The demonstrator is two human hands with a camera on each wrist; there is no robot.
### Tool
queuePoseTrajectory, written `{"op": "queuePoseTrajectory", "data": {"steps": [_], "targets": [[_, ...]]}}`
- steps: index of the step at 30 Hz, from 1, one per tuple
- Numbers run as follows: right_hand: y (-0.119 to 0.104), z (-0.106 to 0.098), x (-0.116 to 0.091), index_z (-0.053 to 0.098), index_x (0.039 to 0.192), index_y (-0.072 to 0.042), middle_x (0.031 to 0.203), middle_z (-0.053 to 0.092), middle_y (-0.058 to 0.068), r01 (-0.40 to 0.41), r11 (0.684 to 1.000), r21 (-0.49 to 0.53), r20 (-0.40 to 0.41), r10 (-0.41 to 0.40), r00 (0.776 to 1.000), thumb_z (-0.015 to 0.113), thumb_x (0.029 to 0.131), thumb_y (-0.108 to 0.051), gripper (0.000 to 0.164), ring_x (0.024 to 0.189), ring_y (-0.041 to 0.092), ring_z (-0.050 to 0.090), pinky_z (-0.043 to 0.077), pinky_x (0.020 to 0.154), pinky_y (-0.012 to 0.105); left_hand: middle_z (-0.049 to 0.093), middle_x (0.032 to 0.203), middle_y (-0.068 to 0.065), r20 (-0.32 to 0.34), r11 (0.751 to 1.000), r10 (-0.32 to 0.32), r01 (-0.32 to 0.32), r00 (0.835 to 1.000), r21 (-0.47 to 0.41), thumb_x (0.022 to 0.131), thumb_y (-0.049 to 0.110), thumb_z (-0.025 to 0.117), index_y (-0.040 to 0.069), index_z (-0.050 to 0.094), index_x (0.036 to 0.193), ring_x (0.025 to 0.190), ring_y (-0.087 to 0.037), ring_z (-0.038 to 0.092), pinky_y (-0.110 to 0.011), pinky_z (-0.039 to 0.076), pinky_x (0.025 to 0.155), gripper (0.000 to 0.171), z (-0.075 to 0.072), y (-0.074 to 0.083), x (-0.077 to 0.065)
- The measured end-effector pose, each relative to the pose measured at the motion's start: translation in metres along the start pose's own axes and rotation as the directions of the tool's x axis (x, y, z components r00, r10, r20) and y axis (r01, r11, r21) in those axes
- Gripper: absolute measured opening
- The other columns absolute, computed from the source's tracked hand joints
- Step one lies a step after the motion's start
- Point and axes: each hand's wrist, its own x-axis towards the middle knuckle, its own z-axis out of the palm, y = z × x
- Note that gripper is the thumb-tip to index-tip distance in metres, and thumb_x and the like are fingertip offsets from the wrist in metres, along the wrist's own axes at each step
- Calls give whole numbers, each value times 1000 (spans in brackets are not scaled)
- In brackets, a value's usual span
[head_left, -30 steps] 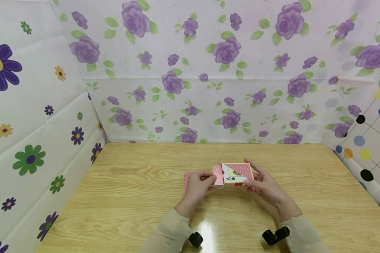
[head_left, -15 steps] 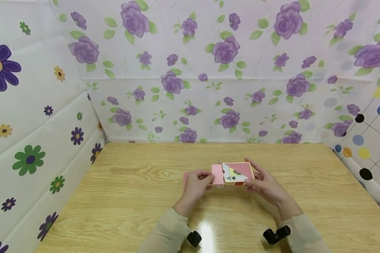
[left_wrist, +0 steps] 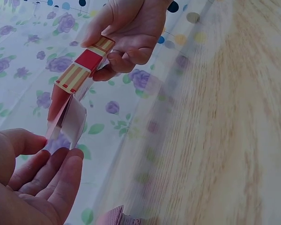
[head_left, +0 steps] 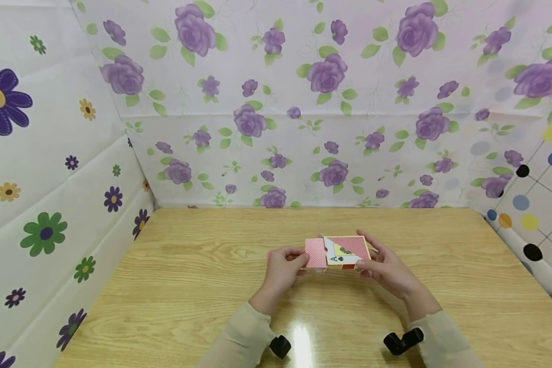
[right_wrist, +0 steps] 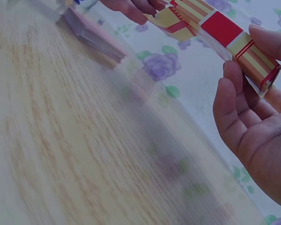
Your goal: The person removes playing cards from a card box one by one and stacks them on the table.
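Note:
My right hand (head_left: 388,268) holds a playing card box (head_left: 349,250) by its right end, thumb on the near edge. The box shows an ace of spades and a red pattern on top, with striped, red-patched sides. From its open left end sticks out a red-backed playing card (head_left: 316,253). My left hand (head_left: 279,273) pinches that card's outer edge between thumb and fingers. A pale box flap (left_wrist: 75,119) hangs open beside the card in the left wrist view. Both hands hold the box and card above the table.
A stack of red-backed cards (right_wrist: 91,37) lies on the wooden table (head_left: 175,286), mostly hidden behind my left hand in the head view. A flowered cloth (head_left: 294,112) hangs along the table's back edge, with patterned cloths on both sides.
The left hand has drawn slightly left, and more of the red-backed card shows outside the box. The right hand and box have barely moved.

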Motion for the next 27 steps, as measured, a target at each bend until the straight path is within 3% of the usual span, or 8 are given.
{"op": "queuePoseTrajectory", "data": {"steps": [9, 17, 24, 27], "targets": [[-1, -1, -2, 7, 153, -27, 121, 60, 0, -10, 1000, -16, -14, 9, 1000, 52, 94, -1, 79, 94, 12, 63, 55, 78, 31, 71, 89, -13, -3, 999, -15, 15, 1000, -29, 89, 18, 66, 1, 68, 103, 59, -13, 64, -20, 41, 39, 23, -3, 6, -3], [-2, 0, -3, 7, 153, -27, 124, 56, 0, -13, 1000, -20, -21, 12, 1000, 53, 94, -2, 78, 91, 13, 61, 55, 77, 33, 69, 90, -25, 17, 999, -30, 30, 999, -29, 91, 9, 61, -7, 64, 105, 54, -10, 58, -18, 43, 41, 22, -8, 31, -21], [-2, 0, -4, 7, 153, -27, 121, 56, 2, -11, 1000, -13, -25, 10, 1000, 53, 95, -2, 78, 87, 12, 61, 54, 75, 30, 70, 79, -8, 8, 999, -24, 24, 1000, -47, 89, 18, 65, 1, 67, 103, 57, -12, 63, -30, 52, 45, 22, -10, 3, -3], [-3, 0, -4, 8, 153, -27, 119, 57, 3, -13, 1000, -11, -29, 13, 1000, 53, 95, -3, 78, 85, 12, 61, 54, 75, 30, 70, 79, -8, 8, 998, -26, 26, 1000, -49, 89, 18, 65, 1, 67, 103, 58, -13, 64, -34, 55, 48, 21, -11, 2, -2]]}}
